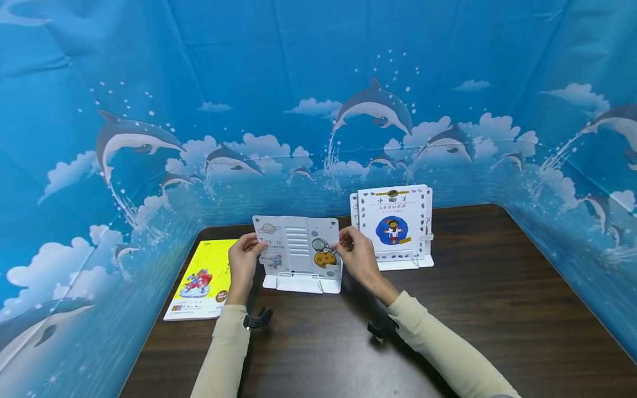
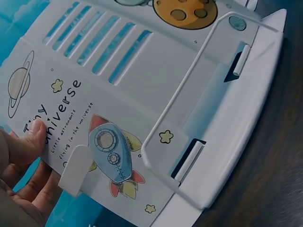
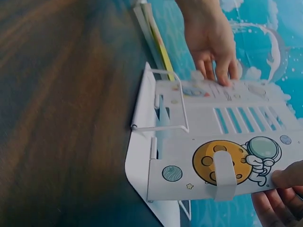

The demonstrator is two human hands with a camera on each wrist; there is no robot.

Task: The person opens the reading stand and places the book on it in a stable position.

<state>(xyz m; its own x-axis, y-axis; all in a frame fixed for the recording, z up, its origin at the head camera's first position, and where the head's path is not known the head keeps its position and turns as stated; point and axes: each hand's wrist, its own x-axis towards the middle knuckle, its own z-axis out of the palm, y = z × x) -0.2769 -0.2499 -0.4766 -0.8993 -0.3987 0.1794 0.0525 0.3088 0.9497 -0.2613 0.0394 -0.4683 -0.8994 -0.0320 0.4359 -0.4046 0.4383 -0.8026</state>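
Observation:
A white book stand point(image 1: 297, 249) with space drawings, slots and a wire page holder stands upright on the table. My left hand point(image 1: 243, 257) grips its left edge, thumb on the front beside the printed words and fingers behind, as the left wrist view shows with the rocket point(image 2: 112, 146) nearby. My right hand point(image 1: 357, 255) pinches the opposite edge, thumb point(image 3: 288, 176) in front beside the astronaut drawing and fingers behind. To the right, a second white stand point(image 1: 428, 260) bears a white picture book point(image 1: 370, 221) with a blue round picture on its cover.
A yellow book point(image 1: 211, 260) lies flat at the left edge of the dark wooden table point(image 1: 487, 309). A blue dolphin-print cloth point(image 1: 278, 72) hangs behind and along both sides. Each wrist wears a black strap with a small device point(image 1: 259, 319).

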